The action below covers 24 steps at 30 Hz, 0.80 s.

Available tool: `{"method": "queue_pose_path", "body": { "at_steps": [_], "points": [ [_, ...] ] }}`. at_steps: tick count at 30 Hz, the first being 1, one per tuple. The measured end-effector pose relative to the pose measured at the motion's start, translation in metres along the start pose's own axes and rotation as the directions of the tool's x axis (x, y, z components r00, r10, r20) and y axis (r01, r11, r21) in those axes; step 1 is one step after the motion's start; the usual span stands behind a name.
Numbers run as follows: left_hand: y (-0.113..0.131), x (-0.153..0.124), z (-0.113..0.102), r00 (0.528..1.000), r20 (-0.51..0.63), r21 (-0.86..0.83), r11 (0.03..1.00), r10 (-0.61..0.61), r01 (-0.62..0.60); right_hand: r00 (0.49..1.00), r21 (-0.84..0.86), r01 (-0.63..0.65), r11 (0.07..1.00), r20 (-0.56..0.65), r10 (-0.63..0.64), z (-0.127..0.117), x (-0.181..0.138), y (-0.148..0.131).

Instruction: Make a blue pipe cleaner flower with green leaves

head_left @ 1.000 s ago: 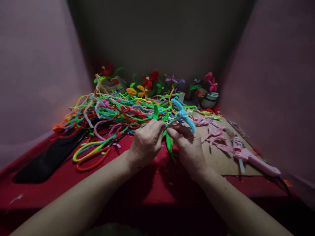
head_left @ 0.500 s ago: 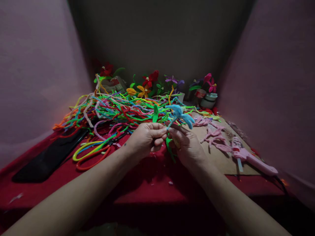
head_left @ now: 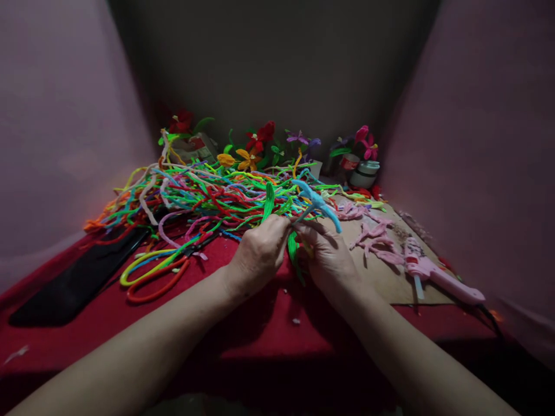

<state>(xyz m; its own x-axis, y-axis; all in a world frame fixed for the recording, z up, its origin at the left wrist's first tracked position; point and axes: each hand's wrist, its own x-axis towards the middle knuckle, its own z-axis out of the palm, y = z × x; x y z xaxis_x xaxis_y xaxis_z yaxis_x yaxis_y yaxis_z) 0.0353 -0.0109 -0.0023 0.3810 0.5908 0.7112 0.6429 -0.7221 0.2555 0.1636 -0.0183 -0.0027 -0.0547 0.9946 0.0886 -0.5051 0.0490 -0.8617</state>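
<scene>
A light-blue pipe-cleaner flower [head_left: 318, 200] tilts up above my two hands, its thin stem running down to where the fingers meet. My left hand [head_left: 263, 247] is closed at the stem, knuckles turned up and fingertips mostly hidden. Opposite it, my right hand [head_left: 323, 249] pinches the same stem from the right. One green pipe-cleaner leaf [head_left: 269, 200] rises behind my left hand. Another green leaf [head_left: 294, 257] hangs down between the hands; both seem joined to the stem, though the joint is covered by the fingers.
Behind lies a tangled heap of coloured pipe cleaners [head_left: 217, 193]. Scissors [head_left: 158, 274] with red and yellow handles and a black flat object [head_left: 78, 277] lie left. Right, a pink glue gun [head_left: 442, 277] and pink pipe-cleaner pieces [head_left: 375, 237] rest on cardboard [head_left: 390, 289]. Finished flowers [head_left: 249, 159] stand at the back.
My left hand has rolled over, so its knuckles now face up and its fingers curl out of sight. The blue flower has turned slightly. The whole view has shifted a little.
</scene>
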Motion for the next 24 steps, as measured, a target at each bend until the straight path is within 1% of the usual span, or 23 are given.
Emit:
{"method": "queue_pose_path", "body": {
  "at_steps": [1,3,5,6,8,10,12,14,16,17,18,19,20,21,22,24],
  "points": [
    [0.000,0.000,0.000,1.000,-0.004,-0.006,1.000,-0.004,0.004,1.000,-0.010,0.001,1.000,0.019,-0.001,0.000,0.000,-0.001],
    [0.003,0.002,-0.004,0.998,-0.014,-0.065,0.996,-0.066,0.065,0.998,-0.049,0.018,0.999,0.053,-0.015,0.001,-0.001,-0.003],
    [0.008,0.005,-0.009,0.982,0.013,-0.165,0.969,-0.186,0.185,0.995,-0.076,0.056,0.996,0.084,-0.049,0.001,-0.001,-0.005],
    [0.011,0.007,-0.012,0.966,0.044,-0.227,0.939,-0.254,0.258,0.993,-0.082,0.077,0.994,0.099,-0.069,0.001,-0.001,-0.006],
    [0.017,0.010,-0.018,0.913,0.140,-0.365,0.838,-0.382,0.406,0.988,-0.085,0.103,0.991,0.121,-0.093,-0.001,0.000,-0.007],
    [0.020,0.013,-0.023,0.847,0.261,-0.488,0.694,-0.462,0.529,0.985,-0.089,0.123,0.988,0.133,-0.110,-0.004,0.002,-0.006],
    [0.020,0.015,-0.027,0.787,0.383,-0.570,0.547,-0.483,0.613,0.981,-0.086,0.131,0.988,0.154,-0.117,-0.006,0.004,-0.006],
    [0.018,0.016,-0.031,0.747,0.488,-0.627,0.414,-0.452,0.660,0.982,-0.062,0.098,0.993,0.167,-0.086,-0.008,0.005,-0.005],
    [0.014,0.017,-0.034,0.724,0.570,-0.665,0.300,-0.387,0.684,0.985,-0.026,0.047,0.999,0.168,-0.042,-0.008,0.005,-0.005],
    [0.012,0.017,-0.036,0.716,0.600,-0.673,0.259,-0.357,0.693,0.986,-0.010,0.043,0.999,0.162,-0.041,-0.008,0.004,-0.005],
    [0.010,0.017,-0.036,0.712,0.618,-0.675,0.239,-0.333,0.698,0.987,-0.002,0.054,0.999,0.155,-0.053,-0.008,0.004,-0.005],
    [0.010,0.017,-0.037,0.713,0.623,-0.668,0.254,-0.321,0.699,0.986,-0.003,0.077,0.997,0.147,-0.076,-0.008,0.004,-0.004],
    [0.009,0.016,-0.036,0.721,0.613,-0.652,0.309,-0.323,0.692,0.986,-0.010,0.099,0.995,0.135,-0.097,-0.008,0.004,-0.004],
    [0.009,0.015,-0.035,0.746,0.577,-0.630,0.399,-0.332,0.666,0.987,-0.018,0.110,0.994,0.121,-0.107,-0.008,0.004,-0.004],
    [0.010,0.014,-0.033,0.786,0.518,-0.597,0.516,-0.337,0.614,0.989,-0.025,0.110,0.994,0.107,-0.106,-0.008,0.004,-0.003],
    [0.010,0.011,-0.027,0.894,0.331,-0.490,0.754,-0.302,0.436,0.991,-0.038,0.096,0.995,0.094,-0.092,-0.009,0.005,-0.002]
  ]
}}
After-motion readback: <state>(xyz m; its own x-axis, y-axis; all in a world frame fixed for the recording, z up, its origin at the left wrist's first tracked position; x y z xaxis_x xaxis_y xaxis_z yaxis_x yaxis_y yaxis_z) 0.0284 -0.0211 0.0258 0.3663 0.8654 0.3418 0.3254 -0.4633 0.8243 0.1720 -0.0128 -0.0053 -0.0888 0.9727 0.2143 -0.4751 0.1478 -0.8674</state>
